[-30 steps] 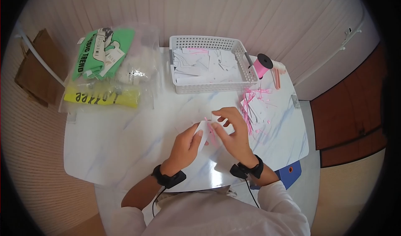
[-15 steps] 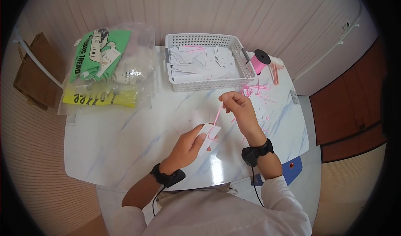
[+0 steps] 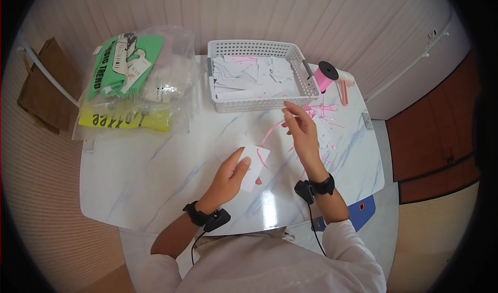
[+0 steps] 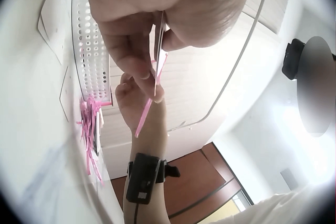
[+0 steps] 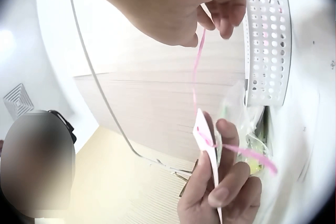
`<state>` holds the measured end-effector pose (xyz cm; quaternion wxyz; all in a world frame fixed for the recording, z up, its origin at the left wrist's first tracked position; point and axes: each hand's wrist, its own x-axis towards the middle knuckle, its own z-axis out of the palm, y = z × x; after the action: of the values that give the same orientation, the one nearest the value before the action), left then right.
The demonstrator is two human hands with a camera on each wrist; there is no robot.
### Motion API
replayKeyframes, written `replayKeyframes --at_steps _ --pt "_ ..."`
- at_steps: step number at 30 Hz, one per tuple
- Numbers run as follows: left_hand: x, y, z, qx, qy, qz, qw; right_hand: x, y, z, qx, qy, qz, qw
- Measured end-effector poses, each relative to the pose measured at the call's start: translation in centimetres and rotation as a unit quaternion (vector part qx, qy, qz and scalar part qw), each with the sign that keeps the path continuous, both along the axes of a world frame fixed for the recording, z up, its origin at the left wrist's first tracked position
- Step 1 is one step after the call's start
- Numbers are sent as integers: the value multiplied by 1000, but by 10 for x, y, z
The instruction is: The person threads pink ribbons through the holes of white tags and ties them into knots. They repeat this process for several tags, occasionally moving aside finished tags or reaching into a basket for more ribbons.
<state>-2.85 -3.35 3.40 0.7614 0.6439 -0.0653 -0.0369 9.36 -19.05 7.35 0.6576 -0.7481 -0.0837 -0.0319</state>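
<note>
White card (image 3: 252,176), with a pink ribbon (image 3: 268,133) through its upper end, is pinched between the thumb and fingers of the left hand (image 3: 225,181). In the left wrist view the card (image 4: 159,50) appears edge-on. Up and to the right of the card is the right hand (image 3: 304,137), its fingers partly spread. One ribbon strand runs up from the card to the right hand's fingers, slightly slack. The right wrist view shows this strand (image 5: 196,71) reaching between the right hand's (image 5: 178,3) thumb and fingers; another strand (image 5: 252,155) hangs loose from the card.
A white basket (image 3: 267,105) of cards stands at the back. Right of it are a pink ribbon spool (image 3: 325,76) and cards with pink ribbons (image 3: 324,137). Plastic-bagged clothing (image 3: 124,119) lies at the left. A blue object (image 3: 361,213) is below the table's right edge.
The right hand has moved away from the card, up and right, and its fingers have spread. The strand, straighter half a second ago, now curves. The left hand has shifted slightly left and tilted the card.
</note>
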Motion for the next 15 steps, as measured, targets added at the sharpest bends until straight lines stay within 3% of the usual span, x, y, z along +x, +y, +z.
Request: replayKeyframes --at_steps 1,3,7,8,11,15 --pt "1 0 2 -17 14 39 999 -4 -3 -1 0 -1 3 1000" --pt "2 2 4 -35 30 80 996 -21 -16 -6 -52 -133 16 990" --pt "5 2 0 1 1 146 989 -65 -24 -11 -207 28 300 931" --pt "4 2 -2 14 -25 169 985 -68 -17 -15 -207 28 299 931" --pt "2 -2 4 15 -17 161 987 -68 -4 -18 4 197 229 953" --pt "2 -4 2 31 -36 140 989 -51 -1 -12 30 161 194 967"
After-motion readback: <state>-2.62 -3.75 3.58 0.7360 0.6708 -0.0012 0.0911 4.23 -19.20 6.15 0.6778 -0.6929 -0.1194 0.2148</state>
